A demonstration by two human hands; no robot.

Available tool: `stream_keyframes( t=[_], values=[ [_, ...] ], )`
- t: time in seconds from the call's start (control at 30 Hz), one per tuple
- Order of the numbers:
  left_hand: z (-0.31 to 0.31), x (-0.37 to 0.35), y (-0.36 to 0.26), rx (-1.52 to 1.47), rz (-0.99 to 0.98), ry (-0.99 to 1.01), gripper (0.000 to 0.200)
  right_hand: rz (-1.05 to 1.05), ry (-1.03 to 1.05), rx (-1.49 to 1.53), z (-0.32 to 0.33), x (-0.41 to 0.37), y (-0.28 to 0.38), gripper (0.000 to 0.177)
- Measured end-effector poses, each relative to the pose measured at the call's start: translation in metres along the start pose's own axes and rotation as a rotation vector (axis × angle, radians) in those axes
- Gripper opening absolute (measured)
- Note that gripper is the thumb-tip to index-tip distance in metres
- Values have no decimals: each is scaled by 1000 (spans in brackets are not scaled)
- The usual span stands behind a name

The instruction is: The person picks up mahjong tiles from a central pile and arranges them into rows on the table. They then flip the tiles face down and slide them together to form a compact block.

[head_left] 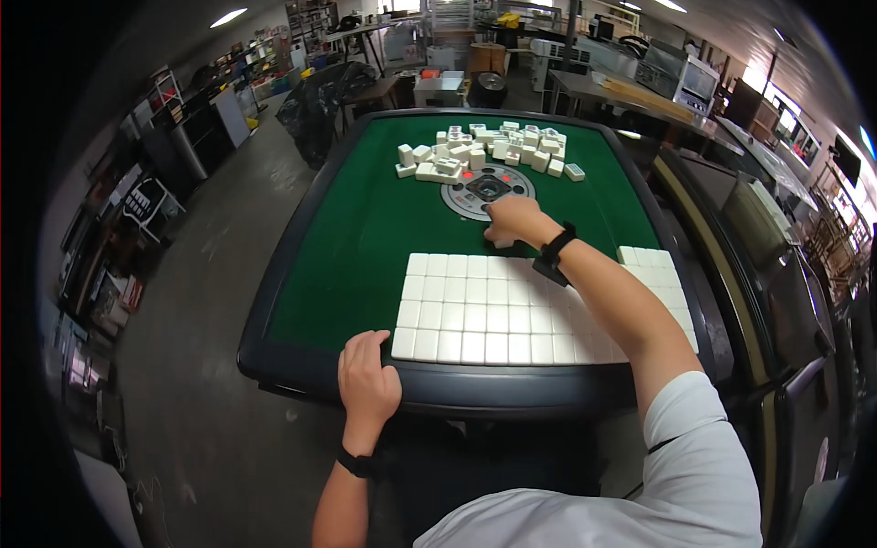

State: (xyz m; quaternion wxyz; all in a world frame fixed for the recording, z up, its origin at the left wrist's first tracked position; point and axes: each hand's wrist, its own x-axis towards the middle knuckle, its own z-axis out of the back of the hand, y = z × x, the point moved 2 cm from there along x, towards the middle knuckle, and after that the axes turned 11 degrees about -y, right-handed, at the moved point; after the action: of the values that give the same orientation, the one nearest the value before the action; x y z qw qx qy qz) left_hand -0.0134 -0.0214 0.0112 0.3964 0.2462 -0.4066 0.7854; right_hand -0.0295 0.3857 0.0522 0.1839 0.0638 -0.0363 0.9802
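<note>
My right hand [513, 222] reaches over the middle of the green mahjong table, its fingers closed round a white mahjong tile [501, 243] that shows partly beneath them. Just below it lies a block of face-down mahjong tiles [451, 316], set in neat rows; my right forearm hides part of it. My left hand [367, 376] rests on the dark table rim by the block's lower left corner, fingers bent loosely with nothing in them. A round centre console [489, 188] with red lights sits beyond my right hand. Behind it, loose tiles [461, 153] lie in a jumbled heap.
The table's raised dark rim [301, 228] runs round the green felt [343, 247]. A black plastic bag [320, 105] stands past the far left corner. Dark padded furniture [781, 237] stands close along the right side. Shelves and workbenches line the room behind.
</note>
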Motion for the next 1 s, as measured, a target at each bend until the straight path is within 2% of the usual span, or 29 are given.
stream_keyframes(
  t=[0.07,0.13,0.17,0.33,0.4,0.43,0.53,0.6,0.73,0.83,0.9,1.0],
  values=[
    [1,-2,1,-7,-3,3,48,-79,128,-84,11,-27,-13,45],
    [0,-3,2,-2,-11,19,48,-119,75,-11,0,-54,-38,46],
    [-1,-4,2,9,-2,17,49,-100,-18,-56,-3,-69,-54,44],
    [-2,-6,2,37,4,23,51,-273,14,-174,8,-138,-150,36],
    [-2,-6,2,42,-4,31,51,-411,46,57,25,-159,-168,38],
    [-3,-7,2,49,-6,34,51,-414,47,58,26,-160,-169,38],
    [-4,-6,1,52,-11,41,52,-404,79,124,23,-153,-174,42],
    [-3,-5,2,55,-13,55,53,-303,121,11,18,-144,-169,44],
    [-3,-5,2,59,14,67,54,-320,206,27,31,-134,-166,48],
    [-5,-3,1,72,0,70,54,-326,283,-85,34,-110,-172,51],
    [-5,-1,1,70,9,81,54,-245,289,-134,32,-78,-179,54],
    [-4,0,1,76,15,89,54,-256,-8,146,26,-22,-188,50]
  ],
)
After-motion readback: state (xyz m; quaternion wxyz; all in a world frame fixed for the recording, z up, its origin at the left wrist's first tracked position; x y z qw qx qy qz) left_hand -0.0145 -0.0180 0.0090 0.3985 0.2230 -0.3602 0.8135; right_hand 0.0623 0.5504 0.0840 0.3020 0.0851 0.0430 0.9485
